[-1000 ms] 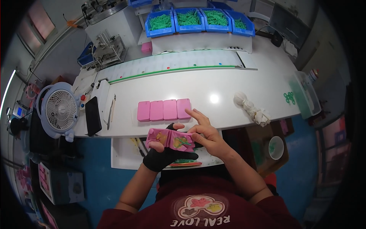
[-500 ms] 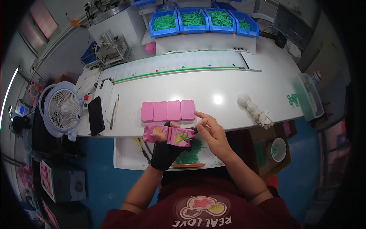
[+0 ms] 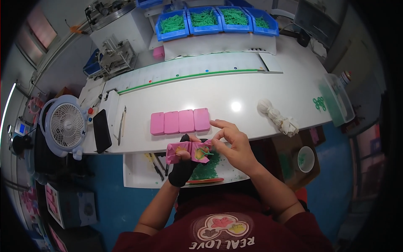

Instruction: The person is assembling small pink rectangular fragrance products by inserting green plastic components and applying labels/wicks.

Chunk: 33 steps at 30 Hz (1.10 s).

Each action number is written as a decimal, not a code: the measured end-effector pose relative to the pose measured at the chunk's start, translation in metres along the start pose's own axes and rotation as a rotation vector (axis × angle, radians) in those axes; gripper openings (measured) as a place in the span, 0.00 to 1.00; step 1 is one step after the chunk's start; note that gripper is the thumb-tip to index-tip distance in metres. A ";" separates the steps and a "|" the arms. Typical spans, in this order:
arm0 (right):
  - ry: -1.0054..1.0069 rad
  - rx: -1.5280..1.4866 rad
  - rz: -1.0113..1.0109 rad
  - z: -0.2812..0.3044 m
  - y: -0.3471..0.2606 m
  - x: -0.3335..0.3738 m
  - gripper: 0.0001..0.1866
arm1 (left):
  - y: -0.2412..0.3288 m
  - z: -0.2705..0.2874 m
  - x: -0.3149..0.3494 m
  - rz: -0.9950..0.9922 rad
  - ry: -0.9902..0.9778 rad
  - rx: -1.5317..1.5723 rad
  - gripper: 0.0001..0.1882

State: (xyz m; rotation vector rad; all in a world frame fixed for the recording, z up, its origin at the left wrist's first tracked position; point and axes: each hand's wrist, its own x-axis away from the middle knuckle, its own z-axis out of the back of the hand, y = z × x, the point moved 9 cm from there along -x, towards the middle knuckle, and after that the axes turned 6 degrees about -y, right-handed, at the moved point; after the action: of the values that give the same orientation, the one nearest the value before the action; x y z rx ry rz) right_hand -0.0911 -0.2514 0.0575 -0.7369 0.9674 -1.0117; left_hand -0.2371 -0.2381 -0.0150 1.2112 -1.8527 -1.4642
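Note:
Over the drawer at the table's front edge, my left hand [image 3: 183, 166], in a black fingerless glove, holds a soft pink mould [image 3: 173, 153] spread open like a book. Its thumb presses on the left half. A yellowish piece with a green strip [image 3: 202, 152] sits in the right half. My right hand [image 3: 236, 147] is bare; its thumb and a bent finger come together at the mould's right edge, while the index finger points toward the pink blocks. Several closed pink blocks [image 3: 186, 120] stand side by side in a row just beyond my hands.
An open drawer [image 3: 134, 178] holds green bits [image 3: 205, 170] and pens. Tweezers [image 3: 121, 126], a dark phone [image 3: 102, 130] and a fan [image 3: 66, 119] are at left. A knotted white cloth [image 3: 277, 117] lies right. Blue bins [image 3: 173, 34] of green strips stand behind.
My right thumb and finger have closed in on the mould's right edge. The mould has tilted a little in my left hand. The whole view has shifted slightly.

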 end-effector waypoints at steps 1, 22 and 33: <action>0.000 0.000 0.000 0.002 -0.002 -0.002 0.06 | 0.000 0.000 0.001 -0.009 -0.011 -0.033 0.41; 0.061 -0.848 -0.429 -0.053 0.028 0.016 0.06 | 0.010 0.007 -0.020 -0.096 0.308 0.188 0.32; 0.154 -0.393 -0.360 -0.007 0.026 0.002 0.10 | 0.007 0.004 -0.026 -0.136 0.239 -0.033 0.30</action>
State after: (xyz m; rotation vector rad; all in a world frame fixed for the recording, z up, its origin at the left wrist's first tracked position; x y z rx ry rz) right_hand -0.0878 -0.2437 0.0315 -1.2045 1.2121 -1.2182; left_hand -0.2299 -0.2138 -0.0057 1.4510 -1.6090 -1.3471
